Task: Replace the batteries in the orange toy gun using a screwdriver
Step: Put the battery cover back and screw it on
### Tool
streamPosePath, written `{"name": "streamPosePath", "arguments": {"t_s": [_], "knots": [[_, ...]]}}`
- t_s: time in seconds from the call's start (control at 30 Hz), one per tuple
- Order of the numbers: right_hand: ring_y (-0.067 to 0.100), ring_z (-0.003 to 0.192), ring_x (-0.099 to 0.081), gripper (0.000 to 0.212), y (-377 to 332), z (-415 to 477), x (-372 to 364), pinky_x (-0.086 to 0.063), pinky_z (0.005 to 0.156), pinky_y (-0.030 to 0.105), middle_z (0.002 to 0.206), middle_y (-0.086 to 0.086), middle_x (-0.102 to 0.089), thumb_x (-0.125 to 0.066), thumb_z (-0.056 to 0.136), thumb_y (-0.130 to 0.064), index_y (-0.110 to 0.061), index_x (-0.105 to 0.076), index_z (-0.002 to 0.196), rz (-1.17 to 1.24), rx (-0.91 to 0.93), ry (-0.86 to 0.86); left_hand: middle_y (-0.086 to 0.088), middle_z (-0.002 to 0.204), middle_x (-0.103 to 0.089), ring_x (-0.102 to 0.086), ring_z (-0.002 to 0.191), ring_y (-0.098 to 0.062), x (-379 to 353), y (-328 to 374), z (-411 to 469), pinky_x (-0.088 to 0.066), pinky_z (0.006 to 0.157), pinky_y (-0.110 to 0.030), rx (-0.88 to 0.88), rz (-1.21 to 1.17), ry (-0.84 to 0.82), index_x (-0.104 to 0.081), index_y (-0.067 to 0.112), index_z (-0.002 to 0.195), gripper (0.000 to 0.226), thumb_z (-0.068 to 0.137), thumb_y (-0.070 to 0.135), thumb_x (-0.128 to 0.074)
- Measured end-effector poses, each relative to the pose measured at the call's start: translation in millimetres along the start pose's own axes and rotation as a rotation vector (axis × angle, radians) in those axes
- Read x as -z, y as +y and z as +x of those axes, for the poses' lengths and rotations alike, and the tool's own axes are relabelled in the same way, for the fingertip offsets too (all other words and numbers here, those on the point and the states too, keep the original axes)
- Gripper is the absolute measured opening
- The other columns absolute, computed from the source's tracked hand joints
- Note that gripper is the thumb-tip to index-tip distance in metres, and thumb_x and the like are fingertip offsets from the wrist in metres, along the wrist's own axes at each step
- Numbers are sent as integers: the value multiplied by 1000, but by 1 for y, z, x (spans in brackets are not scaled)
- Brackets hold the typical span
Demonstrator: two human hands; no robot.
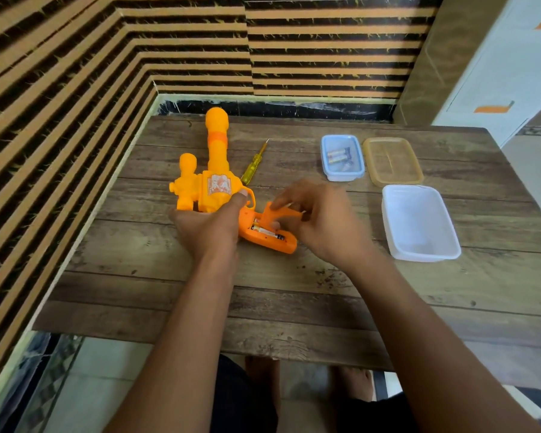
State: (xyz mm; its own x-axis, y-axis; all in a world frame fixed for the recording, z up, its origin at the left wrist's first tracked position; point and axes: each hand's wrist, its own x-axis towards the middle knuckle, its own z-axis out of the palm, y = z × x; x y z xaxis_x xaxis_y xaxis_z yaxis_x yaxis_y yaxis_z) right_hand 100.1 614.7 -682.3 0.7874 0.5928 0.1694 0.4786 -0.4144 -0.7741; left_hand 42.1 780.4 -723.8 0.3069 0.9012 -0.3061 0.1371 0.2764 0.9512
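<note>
orange toy gun lying on its side on the wooden table, barrel pointing away from the person, grip toward them. the battery compartment in the grip is open, with cells seated inside.

left hand: fingers curled round the body where it meets the grip, thumb up by the trigger guard, pinning the toy down.

right hand: fingertips pinching the orange battery cover, held tilted directly above the open compartment. motion blur hides the exact finger placement.

beyond the left fingertips, just beside the gun body, lies the yellow screwdriver, untouched. well beyond the right fingertips stands a blue container holding spare batteries, with an amber lid beside it. a white tub sits to the outer side of the right hand.

risks, as judged:
- whether the seated cells are old or new cannot be told, so closing now could seal in spent ones.
- a cover lowered askew may miss its tabs and crack when pressed.
- the cover screw is not visible, and if loose on the table it could roll off.
- a slack left grip would let the toy skid under pressure.
</note>
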Motion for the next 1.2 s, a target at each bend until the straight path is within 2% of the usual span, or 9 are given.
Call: {"name": "streamPosePath", "arguments": {"t_s": [0.07, 0.17, 0.27, 0.3, 0.43, 0.53, 0.73, 0.93, 1.2], "knots": [[13, 93, -68, 24, 3, 1, -3, -50, 77, 18, 104, -4, -74, -88, 79, -12, -17, -83, 102, -84, 107, -2, 2, 100, -81, -81, 82, -22, 1, 0, 0, -67, 71, -52, 8, -11, -15, -71, 22, 113, 95, 26, 51, -97], [14, 103, -71, 29, 3, 3, 0, -54, 91, 22, 116, -3, -77, -89, 79, -19, -16, -83, 108, -195, 157, -62, 3, 99, -81, -81, 82, -21, 1, 0, 1, -67, 71, -52, 8, -9, -20, -71, 22, 112, 92, 28, 49, -98], [12, 108, -70, 36, 1, 2, 4, -41, 90, 2, 122, -5, -76, -90, 78, -26, -17, -82, 113, -209, 134, -140, 3, 101, -80, -80, 83, -22, 2, 0, 2, -66, 71, -52, 13, -13, -17, -69, 23, 113, 92, 29, 48, -98], [13, 108, -70, 38, 0, 2, 4, -41, 91, 3, 121, -4, -76, -91, 78, -26, -17, -82, 114, -208, 139, -146, 3, 101, -80, -80, 84, -22, 2, 0, 2, -66, 71, -53, 12, -16, -17, -69, 23, 113, 93, 29, 48, -98], [19, 106, -72, 40, -4, -1, 4, -56, 98, 37, 117, 0, -78, -91, 77, -25, -16, -81, 114, -224, 177, -127, 3, 100, -80, -80, 82, -21, 2, 2, 1, -67, 70, -52, 11, -31, -23, -69, 22, 113, 93, 28, 47, -98], [17, 100, -73, 41, -9, -4, 2, -57, 92, 34, 111, -1, -79, -92, 73, -25, -17, -82, 111, -179, 196, -98, 3, 100, -79, -80, 82, -21, 1, 2, 0, -67, 69, -52, 9, -45, -26, -68, 22, 112, 93, 29, 47, -98], [22, 97, -74, 40, -17, -7, -6, -57, 87, 40, 107, 0, -80, -93, 72, -29, -21, -82, 110, -193, 246, -243, 2, 100, -79, -80, 82, -25, 2, 1, 0, -66, 68, -55, 4, -31, -24, -66, 23, 112, 94, 28, 49, -100], [26, 102, -71, 48, -16, -4, -13, -58, 88, 41, 112, 4, -75, -89, 76, -40, -21, -79, 119, -336, 198, -216, -1, 99, -80, -81, 81, -28, 1, 0, 2, -65, 67, -59, 6, -44, -44, -67, 20, 112, 97, 26, 49, -101], [27, 97, -71, 45, -7, -3, -21, -59, 82, 45, 107, 3, -75, -91, 69, -38, -19, -82, 109, -328, 196, -165, 0, 99, -81, -81, 81, -27, 1, -1, 5, -65, 67, -58, 19, -37, -61, -69, 21, 113, 97, 26, 49, -102]]}}
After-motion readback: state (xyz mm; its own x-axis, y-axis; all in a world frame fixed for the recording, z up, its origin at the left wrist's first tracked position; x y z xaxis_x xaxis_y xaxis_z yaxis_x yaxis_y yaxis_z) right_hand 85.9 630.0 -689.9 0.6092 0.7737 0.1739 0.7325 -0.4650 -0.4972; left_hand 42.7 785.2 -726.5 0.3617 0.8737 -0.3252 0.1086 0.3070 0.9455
